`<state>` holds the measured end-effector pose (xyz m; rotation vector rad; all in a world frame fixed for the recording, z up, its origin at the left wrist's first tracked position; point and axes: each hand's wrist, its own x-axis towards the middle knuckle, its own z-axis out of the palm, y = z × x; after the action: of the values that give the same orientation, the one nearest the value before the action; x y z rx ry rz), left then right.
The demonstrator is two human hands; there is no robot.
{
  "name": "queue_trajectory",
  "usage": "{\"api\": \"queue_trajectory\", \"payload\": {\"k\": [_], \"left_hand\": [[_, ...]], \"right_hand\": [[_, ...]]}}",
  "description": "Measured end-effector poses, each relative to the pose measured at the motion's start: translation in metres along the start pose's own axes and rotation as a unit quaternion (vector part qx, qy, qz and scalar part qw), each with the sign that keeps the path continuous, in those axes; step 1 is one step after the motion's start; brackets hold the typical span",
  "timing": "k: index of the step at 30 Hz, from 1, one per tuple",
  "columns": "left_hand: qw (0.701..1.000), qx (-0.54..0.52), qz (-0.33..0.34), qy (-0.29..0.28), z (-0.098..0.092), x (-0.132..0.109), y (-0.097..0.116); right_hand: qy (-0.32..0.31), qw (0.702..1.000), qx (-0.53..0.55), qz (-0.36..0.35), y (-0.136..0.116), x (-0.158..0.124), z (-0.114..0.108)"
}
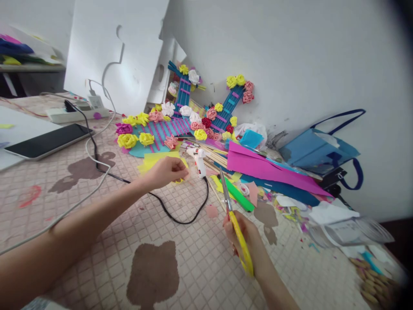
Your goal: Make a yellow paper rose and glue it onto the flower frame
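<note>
My right hand (245, 241) is wrapped round a pair of scissors (238, 237) with yellow handles, its metal blades pointing away from me. My left hand (169, 171) is closed in a pinch over the edge of some yellow paper (151, 160); what lies between its fingertips, if anything, is too small to make out. Just beyond the left fingertips stands a white glue gun (200, 162) with a black cord. Near the scissor tips lie a green strip (238, 194) and thin wooden sticks (209, 151).
Blue panels with paper flowers (161, 133) lean near the wall. Magenta paper (271, 170) and scraps cover the right side, by a blue bag (318, 148). A tablet (50, 140) and power strip (69, 114) lie left. A grey cable (93, 189) crosses my left forearm.
</note>
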<state>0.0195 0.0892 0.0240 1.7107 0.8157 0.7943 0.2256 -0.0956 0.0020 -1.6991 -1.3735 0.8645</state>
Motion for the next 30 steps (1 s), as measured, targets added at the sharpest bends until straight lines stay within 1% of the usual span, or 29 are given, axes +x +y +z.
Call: {"api": "queue_trajectory", "payload": {"k": [3,6,10,15,17,19,22,24,26,28,30], "left_hand": [[0.990,0.131,0.039,-0.018,0.005,-0.002,-0.008],[0.976,0.205,0.060,-0.036,0.017,-0.007,-0.008],[0.954,0.287,0.091,0.004,0.027,-0.011,-0.002],[0.918,0.385,0.091,0.037,0.027,-0.014,0.001],[0.910,0.398,0.114,0.034,0.029,-0.016,0.001],[0.909,0.387,0.154,0.011,0.035,-0.017,0.001],[0.909,0.352,0.212,-0.064,0.052,-0.021,0.003],[0.899,0.356,0.229,-0.115,0.065,-0.023,0.004],[0.890,0.380,0.224,-0.114,0.077,-0.026,0.004],[0.889,0.404,0.200,-0.083,0.085,-0.027,0.003],[0.892,0.413,0.172,-0.064,0.091,-0.027,0.001]], "right_hand": [[-0.006,1.000,-0.004,0.014,-0.001,0.000,-0.001],[-0.010,1.000,-0.003,0.025,-0.006,0.000,-0.001],[0.002,1.000,-0.006,0.020,-0.008,0.001,-0.002],[0.020,0.999,-0.007,0.027,-0.004,0.004,-0.007],[0.036,0.999,-0.016,0.031,-0.003,0.005,-0.009],[0.055,0.998,-0.019,0.026,-0.003,0.007,-0.011],[0.076,0.997,-0.018,0.016,-0.002,0.009,-0.012],[0.080,0.996,-0.013,0.022,-0.003,0.010,-0.013],[0.079,0.996,-0.001,0.041,-0.005,0.010,-0.013],[0.076,0.996,0.012,0.055,-0.006,0.011,-0.012],[0.074,0.995,0.019,0.058,-0.005,0.011,-0.012]]}}
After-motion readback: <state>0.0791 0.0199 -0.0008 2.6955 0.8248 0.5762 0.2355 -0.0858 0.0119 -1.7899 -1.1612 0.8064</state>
